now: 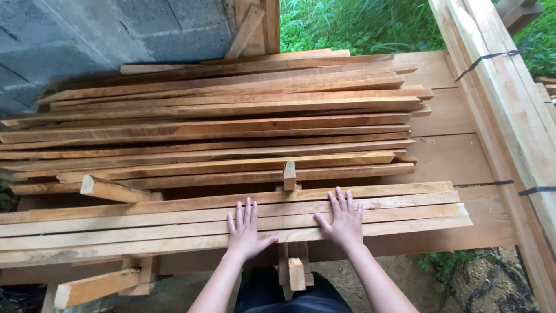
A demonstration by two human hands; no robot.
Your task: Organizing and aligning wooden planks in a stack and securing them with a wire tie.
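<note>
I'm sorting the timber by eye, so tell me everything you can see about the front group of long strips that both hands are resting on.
The front strips are four or so long, thin, pale sawn wood battens lying flat, side by side, running left to right with a slight upward slant to the right. Their right ends are roughly flush and rest on a wide board. The left hand and right hand press palm-down on them, fingers spread. Short offcuts stick out beneath the near edge. Behind lies the larger, redder stack.

Even, soft daylight, no hard shadows; bright green grass (359, 23) at top slightly overexposed. Sharp focus throughout, mild wide-angle bending at edges.
</note>
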